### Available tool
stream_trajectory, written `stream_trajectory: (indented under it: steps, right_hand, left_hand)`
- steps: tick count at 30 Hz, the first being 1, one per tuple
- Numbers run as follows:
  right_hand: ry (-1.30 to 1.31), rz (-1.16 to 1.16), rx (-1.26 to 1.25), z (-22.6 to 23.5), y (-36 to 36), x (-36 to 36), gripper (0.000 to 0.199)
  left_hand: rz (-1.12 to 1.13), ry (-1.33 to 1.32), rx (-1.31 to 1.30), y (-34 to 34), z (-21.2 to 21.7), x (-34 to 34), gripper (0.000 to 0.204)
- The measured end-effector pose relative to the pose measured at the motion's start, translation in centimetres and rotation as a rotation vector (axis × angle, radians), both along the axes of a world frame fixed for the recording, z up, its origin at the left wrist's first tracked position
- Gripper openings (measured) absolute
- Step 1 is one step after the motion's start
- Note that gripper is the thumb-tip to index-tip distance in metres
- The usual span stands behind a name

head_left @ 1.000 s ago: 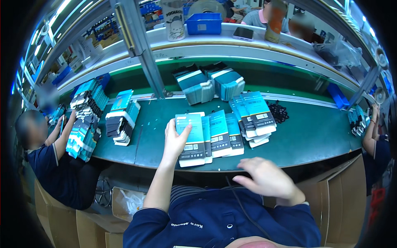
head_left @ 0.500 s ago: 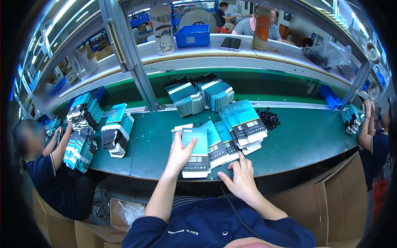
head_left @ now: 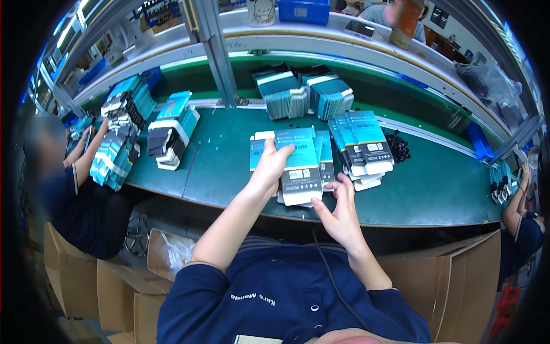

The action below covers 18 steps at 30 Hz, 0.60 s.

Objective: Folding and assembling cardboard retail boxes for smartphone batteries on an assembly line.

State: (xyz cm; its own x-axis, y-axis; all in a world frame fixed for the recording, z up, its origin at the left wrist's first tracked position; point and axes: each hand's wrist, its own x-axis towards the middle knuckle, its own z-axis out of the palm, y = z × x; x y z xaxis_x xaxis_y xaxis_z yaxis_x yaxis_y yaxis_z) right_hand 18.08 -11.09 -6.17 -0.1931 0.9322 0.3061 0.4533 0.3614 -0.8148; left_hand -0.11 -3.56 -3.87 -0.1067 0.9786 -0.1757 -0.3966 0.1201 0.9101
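My left hand (head_left: 272,167) is closed on a flat teal-and-grey carton (head_left: 299,159), its thumb lying across the printed face. More such cartons lie beneath and beside it, one showing at its right edge (head_left: 325,155). At the lower right corner of the held carton is my right hand (head_left: 344,211), thumb and fingers apart; whether the fingertips touch the carton is hard to tell. Just to the right, a fanned pile of the same cartons (head_left: 362,137) rests on the green table.
Small black parts (head_left: 398,147) are heaped beside the pile. Banded carton bundles (head_left: 281,94) stand at the back, another bundle (head_left: 172,129) at left. Co-workers sit at both sides. Cardboard boxes (head_left: 415,286) flank me below the green tabletop (head_left: 229,166).
The view has shifted, so the table sits higher. The cartons that were spread to the right of my left hand are now mostly gathered under the held one. My right hand has come up to its corner.
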Motion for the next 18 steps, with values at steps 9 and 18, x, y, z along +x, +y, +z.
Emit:
stream_trajectory:
  steps: [9,18]
  right_hand:
    - [0.562,0.046,-0.212,-1.3,2.7,-3.3,0.047]
    - [0.584,0.080,0.006,1.4,2.5,-3.5,0.043]
  left_hand:
    - [-0.099,-0.036,-0.015,-1.6,0.1,-0.2,0.056]
    - [0.032,-0.152,0.236,-4.3,2.5,0.4,0.058]
